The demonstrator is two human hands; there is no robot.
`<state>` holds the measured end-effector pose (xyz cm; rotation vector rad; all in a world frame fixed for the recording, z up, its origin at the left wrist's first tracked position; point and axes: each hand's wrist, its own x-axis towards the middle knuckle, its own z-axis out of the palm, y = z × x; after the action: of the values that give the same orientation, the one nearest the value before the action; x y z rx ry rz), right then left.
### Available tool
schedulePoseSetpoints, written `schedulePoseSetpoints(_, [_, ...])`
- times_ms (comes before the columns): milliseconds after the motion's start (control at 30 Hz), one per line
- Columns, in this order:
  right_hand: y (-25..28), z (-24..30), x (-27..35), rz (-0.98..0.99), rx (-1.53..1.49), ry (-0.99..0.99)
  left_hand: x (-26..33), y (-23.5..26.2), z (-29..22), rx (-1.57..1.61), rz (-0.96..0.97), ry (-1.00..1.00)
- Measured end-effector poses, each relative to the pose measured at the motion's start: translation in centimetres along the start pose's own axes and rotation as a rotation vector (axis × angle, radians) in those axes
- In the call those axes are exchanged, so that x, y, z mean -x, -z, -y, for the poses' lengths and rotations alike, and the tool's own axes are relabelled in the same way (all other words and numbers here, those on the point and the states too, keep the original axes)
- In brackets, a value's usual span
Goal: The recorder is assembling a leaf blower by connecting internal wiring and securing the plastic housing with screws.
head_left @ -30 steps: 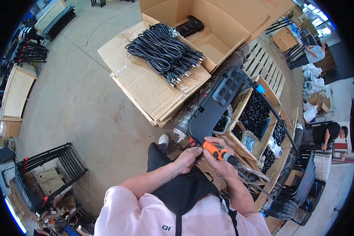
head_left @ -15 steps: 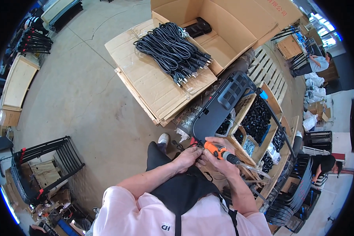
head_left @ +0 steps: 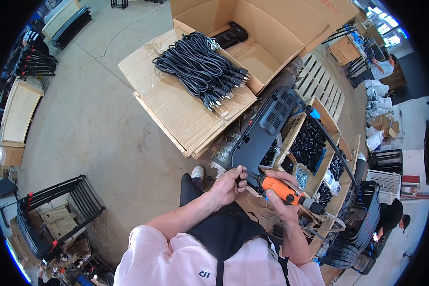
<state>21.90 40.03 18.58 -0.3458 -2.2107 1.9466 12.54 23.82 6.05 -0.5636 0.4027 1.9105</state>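
My right hand [head_left: 287, 202] is wrapped round an orange power screwdriver [head_left: 282, 188] with a black nose and a clear hose trailing from its rear end. The tool lies nearly level, its nose pointing left toward the near corner of a long black plastic panel [head_left: 245, 152]. At that corner my left hand [head_left: 228, 187] is closed in a pinch close to the tool's tip. Whatever the left fingertips hold is too small to make out. The panel has a raised vented housing [head_left: 276, 114] at its far end and rests at a slant beside the parts bins.
Wooden bins of small black parts [head_left: 310, 143] stand to the right. Beyond the panel, bundled black power cords [head_left: 202, 69] lie on cardboard next to an open carton [head_left: 271, 40]. Black metal frames [head_left: 57, 209] stand at left. Co-workers [head_left: 383, 69] are at the right.
The screwdriver has moved right and turned to lie across, nose leftward. My hands have come apart slightly, the left rising toward the panel's corner. The whole view has shifted a little.
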Motion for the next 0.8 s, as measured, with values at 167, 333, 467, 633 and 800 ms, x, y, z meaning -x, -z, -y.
schedulePoseSetpoints(167, [-0.4,0.7,-0.6,0.007,0.092,-0.001,-1.3,0.0,-0.2,0.128,-0.045,0.054])
schedulePoseSetpoints(333, [-0.3,0.2,-1.2,-0.014,0.165,0.025,-2.2,-0.2,-0.7,0.169,-0.04,0.097])
schedulePoseSetpoints(467, [-1.0,0.2,-2.0,-0.018,0.187,0.015,-2.1,-0.7,-1.4,0.184,-0.087,0.092])
schedulePoseSetpoints(633, [-2.6,-0.2,-4.2,-0.092,0.142,-0.025,-2.0,-1.2,-2.0,0.038,-0.069,0.043])
schedulePoseSetpoints(800, [-3.5,-1.4,-6.9,-0.116,0.148,-0.075,-1.8,0.0,-2.2,-0.229,-0.08,0.001])
